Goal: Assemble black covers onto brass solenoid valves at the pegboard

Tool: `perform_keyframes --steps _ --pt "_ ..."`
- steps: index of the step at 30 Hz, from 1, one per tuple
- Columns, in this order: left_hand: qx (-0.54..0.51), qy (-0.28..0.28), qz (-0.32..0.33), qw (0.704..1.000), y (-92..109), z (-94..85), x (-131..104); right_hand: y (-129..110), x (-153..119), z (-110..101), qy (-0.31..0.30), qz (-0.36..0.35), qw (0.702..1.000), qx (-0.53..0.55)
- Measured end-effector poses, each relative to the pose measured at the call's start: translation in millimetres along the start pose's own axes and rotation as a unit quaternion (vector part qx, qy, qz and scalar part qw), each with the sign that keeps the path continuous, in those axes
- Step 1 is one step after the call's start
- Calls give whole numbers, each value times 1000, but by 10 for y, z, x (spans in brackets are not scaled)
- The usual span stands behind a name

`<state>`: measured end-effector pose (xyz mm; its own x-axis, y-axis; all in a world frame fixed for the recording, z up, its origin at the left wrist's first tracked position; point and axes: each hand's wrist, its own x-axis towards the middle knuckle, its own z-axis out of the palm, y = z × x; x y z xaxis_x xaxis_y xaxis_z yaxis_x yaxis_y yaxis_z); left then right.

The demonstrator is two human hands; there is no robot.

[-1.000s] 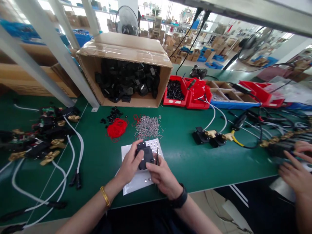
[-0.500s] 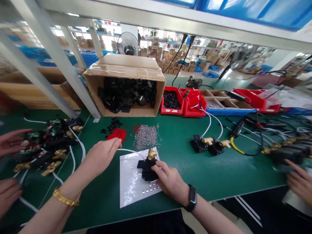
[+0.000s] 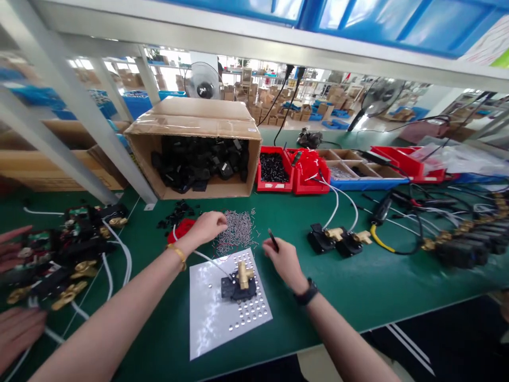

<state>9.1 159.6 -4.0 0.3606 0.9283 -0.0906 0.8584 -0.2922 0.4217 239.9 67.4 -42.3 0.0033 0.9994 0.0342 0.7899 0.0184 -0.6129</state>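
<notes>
Our left hand (image 3: 210, 227) is at the left edge of the screw pile (image 3: 238, 232), fingers bent; whether they pinch anything, we cannot tell. Our right hand (image 3: 287, 263), grasping a slim black tool (image 3: 273, 240), is nearer the black housing (image 3: 229, 289), which lies left of it and closer to us on the white sheet (image 3: 207, 323), its brass fitting's (image 3: 243, 276) long tube pointing roughly towards us

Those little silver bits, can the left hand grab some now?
Probably yes: the left hand is right by the silver bits, and nothing seems to stand between its fingers and them.
</notes>
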Motion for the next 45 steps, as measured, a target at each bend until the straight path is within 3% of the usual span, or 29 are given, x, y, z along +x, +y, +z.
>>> perform_keyframes --steps 4,8,15,19,22,24,25,27,29,30,31,33,35,37,39,42,45 --pt "-8 12 40 999 217 269 355 -74 596 136 -4 68 997 -37" --pt "-27 16 56 998 220 460 332 -101 705 245 -26 82 996 -38" --pt "-142 58 20 988 86 422 223 -139 441 108 -50 31 993 104" --pt "-259 84 -11 962 117 246 209 -158 49 66 -108 8 968 227" --pt "-359 82 -34 929 157 31 -4 -126 -179 95 -116 26 953 280" --pt "-449 74 -49 889 166 -109 -281 -97 -242 121 -111 46 944 308" --pt "-511 64 -63 855 161 -159 -449 -84 -250 131 -109 53 941 314" --pt "-694 30 -119 709 136 -190 -803 -66 -236 141 -113 55 944 305" --pt "-795 -1 -171 581 104 -111 -1121 -58 -207 137 -125 43 951 280" --pt "-812 -12 -190 551 90 -34 -1250 -56 -195 132 -133 35 952 273" --pt "-816 -16 -207 539 78 59 -1352 -54 -188 126 -140 25 954 263" --pt "-799 -14 -233 554 67 262 -1474 -47 -197 117 -146 -15 964 223" --pt "-767 -3 -247 593 71 436 -1501 -31 -241 117 -141 -83 972 167" --pt "-744 6 -248 621 89 545 -1464 -10 -308 120 -127 -144 972 136" --pt "-741 9 -242 626 114 592 -1404 7 -359 112 -114 -162 969 145" --pt "-755 12 -231 613 142 599 -1331 18 -308 54 -120 -121 974 151" --pt "-760 19 -226 610 137 597 -1296 39 -58 -3 -66 -38 992 101"
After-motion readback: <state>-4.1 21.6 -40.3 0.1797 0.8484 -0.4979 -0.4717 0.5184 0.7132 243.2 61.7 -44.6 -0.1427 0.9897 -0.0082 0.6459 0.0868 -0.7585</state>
